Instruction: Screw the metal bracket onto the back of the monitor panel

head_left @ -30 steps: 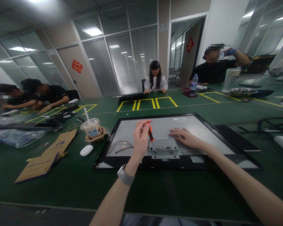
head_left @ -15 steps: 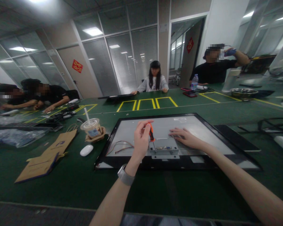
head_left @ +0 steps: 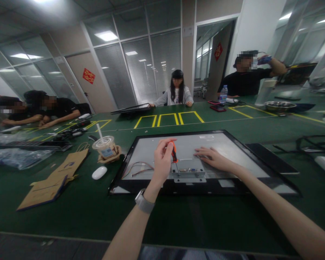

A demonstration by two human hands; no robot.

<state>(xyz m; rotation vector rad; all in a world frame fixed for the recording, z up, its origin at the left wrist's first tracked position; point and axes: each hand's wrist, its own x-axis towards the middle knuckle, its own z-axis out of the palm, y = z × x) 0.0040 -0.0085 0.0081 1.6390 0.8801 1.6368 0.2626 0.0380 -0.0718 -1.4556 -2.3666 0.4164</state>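
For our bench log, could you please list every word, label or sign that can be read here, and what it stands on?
No text here is legible.
Sticker on the panel: too small.
Cup label: blurred.
Bag logo: blurred.
Bottle label: too small.
Left red sign, on a door: gold mark, blurred.
Right red sign, on a door: gold mark, blurred.
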